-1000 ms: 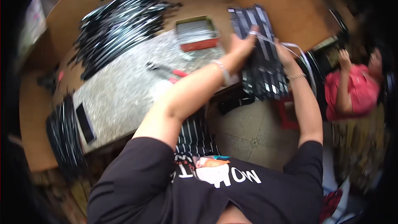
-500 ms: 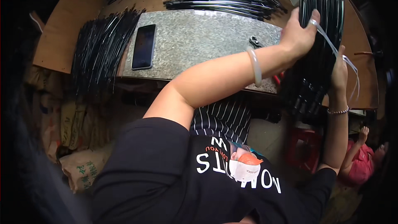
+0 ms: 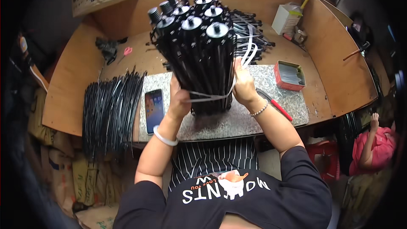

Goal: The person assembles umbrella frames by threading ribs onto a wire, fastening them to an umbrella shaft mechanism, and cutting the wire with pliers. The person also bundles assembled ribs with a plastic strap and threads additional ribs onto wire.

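Note:
A thick upright bundle of black umbrella frames point(image 3: 199, 68) stands over the stone slab point(image 3: 254, 123), with silver round caps and threaded posts at its top. A white strap point(image 3: 207, 97) runs round its lower part, and loose loops of it rise at the right. My left hand point(image 3: 179, 98) is closed at the bundle's left side by the strap, its fingers partly hidden. On the right side, my right hand point(image 3: 244, 80) grips the bundle with the strap at its fingers. Its far fingers are hidden behind the frames.
Left on the slab lies a phone point(image 3: 154, 111), beside a pile of thin black ribs point(image 3: 110, 110). Red-handled pliers point(image 3: 277, 107) and a red tin of metal pieces point(image 3: 290, 76) are at the right. More frames point(image 3: 250, 34) lie behind. A person in pink point(image 3: 373, 150) sits far right.
The bundle has come from the far right to the middle of the slab, caps now up. Both hands moved left with it and now flank it. The view has shifted, showing more of the table.

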Demonstrator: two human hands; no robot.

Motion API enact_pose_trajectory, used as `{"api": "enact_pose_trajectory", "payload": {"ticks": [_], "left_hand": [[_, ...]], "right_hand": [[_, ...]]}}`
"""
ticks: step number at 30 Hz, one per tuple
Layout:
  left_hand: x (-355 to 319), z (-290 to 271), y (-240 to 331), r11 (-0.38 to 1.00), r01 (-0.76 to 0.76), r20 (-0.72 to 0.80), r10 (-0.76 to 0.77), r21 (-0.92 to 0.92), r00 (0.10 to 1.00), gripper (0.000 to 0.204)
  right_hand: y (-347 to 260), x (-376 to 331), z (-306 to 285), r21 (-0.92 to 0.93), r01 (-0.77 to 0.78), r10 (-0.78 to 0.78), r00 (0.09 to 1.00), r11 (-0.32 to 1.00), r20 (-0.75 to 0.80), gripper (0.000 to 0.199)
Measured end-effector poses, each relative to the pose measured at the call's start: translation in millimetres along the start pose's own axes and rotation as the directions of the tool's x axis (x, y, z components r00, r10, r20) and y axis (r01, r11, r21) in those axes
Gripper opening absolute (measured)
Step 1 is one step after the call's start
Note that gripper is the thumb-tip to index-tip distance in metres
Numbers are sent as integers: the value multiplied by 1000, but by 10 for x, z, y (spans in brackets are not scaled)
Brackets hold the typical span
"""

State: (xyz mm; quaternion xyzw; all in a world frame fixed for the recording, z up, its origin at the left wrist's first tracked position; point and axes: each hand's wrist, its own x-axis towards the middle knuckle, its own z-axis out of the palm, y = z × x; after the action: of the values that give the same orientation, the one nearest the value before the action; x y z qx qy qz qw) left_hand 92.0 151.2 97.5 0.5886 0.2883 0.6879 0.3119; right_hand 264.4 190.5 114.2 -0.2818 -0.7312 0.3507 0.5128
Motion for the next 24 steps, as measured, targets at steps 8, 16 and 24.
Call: {"api": "enact_pose_trajectory", "payload": {"ticks": [8,16,24], "left_hand": [[332,192,243,994,-65,87,58,83,995,87],[823,214,438,700,-660,934,-29,272,355,75],[479,266,170,570,-790,951,49,224,305,68]], "right_hand": [[484,211,-136,-740,490,-427,853,460,299,40],[170,460,-243,504,-578,366,809,642,461,44],[443,37,-292,242,-686,565,712,686,417,49]]}}
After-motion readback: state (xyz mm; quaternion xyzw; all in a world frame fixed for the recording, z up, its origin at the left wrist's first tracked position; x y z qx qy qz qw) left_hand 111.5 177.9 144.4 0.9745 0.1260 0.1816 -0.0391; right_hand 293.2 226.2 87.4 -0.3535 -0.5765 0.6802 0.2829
